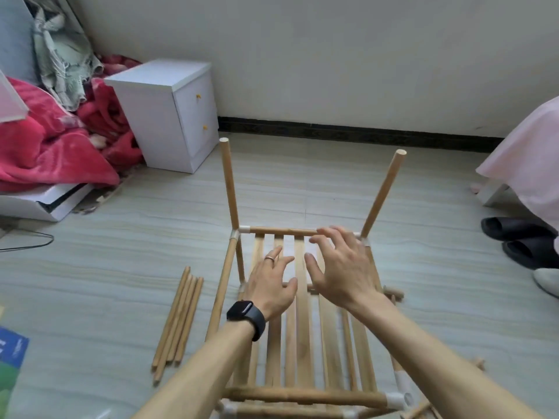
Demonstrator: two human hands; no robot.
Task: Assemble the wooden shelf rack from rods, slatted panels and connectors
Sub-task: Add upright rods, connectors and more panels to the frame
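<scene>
Two bare hands hover over the part-built rack (302, 313), which stands on the floor (121, 267) at the picture's centre and toward 6 o'clock. The left hand (272, 285), with a ring and a black watch (246, 319) at the wrist, has its fingers spread and grips nothing. The right hand (338, 267), at 3 o'clock of the left, is likewise spread wide and empty, its fingertips near the far crossbar (281, 231). Two upright rods (229, 182) rise from white corner connectors (240, 231) toward 12 o'clock. Slatted panels (302, 343) lie beneath the forearms. At 9 o'clock of the rack, a bundle of loose rods (178, 319) rests on the floor. A white cabinet (169, 116) stands at 11 o'clock.
</scene>
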